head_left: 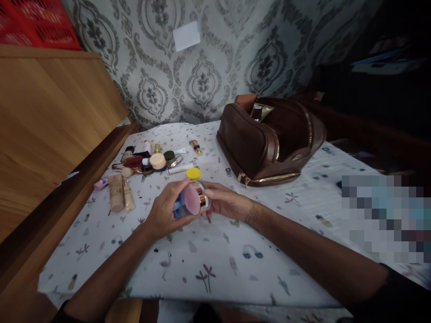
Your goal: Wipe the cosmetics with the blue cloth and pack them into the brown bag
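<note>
Between both hands, over the front middle of the table, is a round cosmetic jar (193,199) with a pink face and a shiny rose-gold band, tipped on its side. My left hand (168,204) curls around its left side, thumb on top and fingers below. Something blue (178,204) shows inside that grip, too covered to name. My right hand (227,202) grips the jar by its banded edge, thumb on the band. Just behind the hands lies a yellow round lid or pot (193,173), close to a white tube (181,169).
At the left lies a cluster of cosmetics, with a cream-lidded jar (158,162), a beige tube (116,193) and a dark green lid (169,156). A brown bag (249,139) stands unzipped at the back right. A wooden panel (57,116) borders the left side.
</note>
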A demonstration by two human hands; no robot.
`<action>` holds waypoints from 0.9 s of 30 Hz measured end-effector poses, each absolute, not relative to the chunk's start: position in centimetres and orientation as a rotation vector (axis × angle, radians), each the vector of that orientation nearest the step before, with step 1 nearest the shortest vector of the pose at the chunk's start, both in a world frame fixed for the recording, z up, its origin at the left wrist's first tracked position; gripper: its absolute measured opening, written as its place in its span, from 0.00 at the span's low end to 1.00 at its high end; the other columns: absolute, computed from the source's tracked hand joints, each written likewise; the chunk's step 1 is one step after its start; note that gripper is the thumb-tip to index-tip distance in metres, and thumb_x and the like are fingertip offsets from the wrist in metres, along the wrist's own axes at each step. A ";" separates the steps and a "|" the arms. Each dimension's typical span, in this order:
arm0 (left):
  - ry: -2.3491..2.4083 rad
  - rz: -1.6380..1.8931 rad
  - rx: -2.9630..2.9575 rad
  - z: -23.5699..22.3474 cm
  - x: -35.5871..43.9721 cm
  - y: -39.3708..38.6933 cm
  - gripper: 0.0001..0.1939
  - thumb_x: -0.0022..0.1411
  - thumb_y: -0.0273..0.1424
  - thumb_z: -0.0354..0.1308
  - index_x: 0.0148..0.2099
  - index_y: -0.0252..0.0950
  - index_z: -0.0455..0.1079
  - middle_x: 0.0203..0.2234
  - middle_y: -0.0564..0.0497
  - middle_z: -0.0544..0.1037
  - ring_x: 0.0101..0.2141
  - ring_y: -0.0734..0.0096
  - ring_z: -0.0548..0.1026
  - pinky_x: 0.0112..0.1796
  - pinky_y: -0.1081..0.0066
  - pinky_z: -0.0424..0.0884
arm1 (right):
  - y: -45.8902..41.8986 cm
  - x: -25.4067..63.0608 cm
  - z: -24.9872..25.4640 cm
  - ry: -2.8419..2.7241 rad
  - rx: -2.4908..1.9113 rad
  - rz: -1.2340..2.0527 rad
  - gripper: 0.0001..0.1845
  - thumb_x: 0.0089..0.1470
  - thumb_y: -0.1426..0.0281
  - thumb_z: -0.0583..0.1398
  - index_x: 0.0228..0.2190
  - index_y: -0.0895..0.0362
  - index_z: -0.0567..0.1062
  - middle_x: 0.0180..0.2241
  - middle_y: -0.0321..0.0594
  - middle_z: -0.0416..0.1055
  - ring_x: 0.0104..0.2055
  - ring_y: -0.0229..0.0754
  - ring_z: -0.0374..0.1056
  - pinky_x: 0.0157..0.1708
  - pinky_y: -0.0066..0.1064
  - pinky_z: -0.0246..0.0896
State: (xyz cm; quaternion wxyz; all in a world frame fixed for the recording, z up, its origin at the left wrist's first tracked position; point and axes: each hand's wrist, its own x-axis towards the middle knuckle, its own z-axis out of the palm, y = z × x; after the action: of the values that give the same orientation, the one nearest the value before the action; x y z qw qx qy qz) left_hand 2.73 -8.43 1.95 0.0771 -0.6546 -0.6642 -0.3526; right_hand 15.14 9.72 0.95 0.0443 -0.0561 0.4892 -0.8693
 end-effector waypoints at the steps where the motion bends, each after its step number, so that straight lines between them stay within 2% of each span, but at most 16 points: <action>1: -2.023 -1.047 -1.949 1.9 2.7 -8.5 0.38 0.60 0.42 0.62 0.67 0.42 0.52 0.55 0.42 0.70 0.54 0.55 0.70 0.52 0.57 0.69 | 9.7 15.1 0.9 1.527 -0.162 -2.651 0.25 0.50 0.55 0.67 0.42 0.60 0.73 0.29 0.37 0.74 0.26 0.35 0.71 0.24 0.23 0.66; 3: -2.102 -1.076 -1.911 1.8 2.7 -8.6 0.38 0.58 0.44 0.63 0.66 0.42 0.54 0.54 0.43 0.71 0.52 0.55 0.72 0.51 0.58 0.70 | 9.5 15.1 0.9 1.589 -0.144 -2.665 0.26 0.49 0.55 0.68 0.43 0.60 0.73 0.32 0.38 0.74 0.28 0.35 0.71 0.25 0.24 0.66; 8: -2.387 -1.299 -1.841 2.0 2.6 -8.8 0.38 0.56 0.47 0.63 0.63 0.39 0.56 0.47 0.45 0.75 0.44 0.59 0.75 0.44 0.63 0.72 | 9.2 15.1 0.9 1.815 -0.109 -2.694 0.28 0.42 0.63 0.73 0.44 0.55 0.71 0.45 0.40 0.70 0.43 0.40 0.70 0.35 0.27 0.68; 14: -2.477 -1.453 -1.833 2.4 2.4 -8.6 0.32 0.58 0.48 0.60 0.58 0.38 0.58 0.37 0.50 0.76 0.33 0.66 0.74 0.35 0.70 0.68 | 9.2 15.0 0.9 1.900 -0.085 -2.656 0.33 0.39 0.68 0.73 0.46 0.52 0.68 0.49 0.39 0.66 0.43 0.40 0.69 0.42 0.34 0.66; 18: -2.493 -1.509 -1.832 2.3 2.3 -8.6 0.32 0.57 0.48 0.61 0.57 0.38 0.58 0.36 0.50 0.76 0.34 0.66 0.74 0.36 0.69 0.67 | 9.2 14.8 0.7 1.942 -0.064 -2.649 0.35 0.37 0.68 0.74 0.46 0.52 0.68 0.51 0.40 0.65 0.43 0.40 0.69 0.40 0.34 0.66; 23: -2.531 -1.676 -1.792 2.3 2.4 -8.3 0.30 0.59 0.51 0.59 0.54 0.37 0.61 0.33 0.50 0.75 0.34 0.66 0.73 0.38 0.68 0.67 | 9.1 14.7 0.6 2.050 -0.072 -2.631 0.36 0.36 0.70 0.74 0.48 0.50 0.68 0.52 0.39 0.64 0.41 0.37 0.67 0.35 0.29 0.64; 27: -2.544 -1.746 -1.764 2.5 2.6 -8.1 0.25 0.62 0.51 0.56 0.50 0.36 0.64 0.31 0.51 0.73 0.33 0.67 0.72 0.38 0.68 0.69 | 9.1 14.8 0.7 2.113 -0.061 -2.616 0.37 0.37 0.71 0.74 0.49 0.50 0.68 0.54 0.40 0.63 0.45 0.39 0.66 0.38 0.30 0.65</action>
State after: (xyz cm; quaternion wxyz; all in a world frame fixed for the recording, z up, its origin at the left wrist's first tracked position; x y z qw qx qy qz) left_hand 2.57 -8.11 2.54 -0.2049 -0.4858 -0.7006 -0.4808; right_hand 14.85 9.05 0.73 -0.1106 -0.0180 0.6244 -0.7730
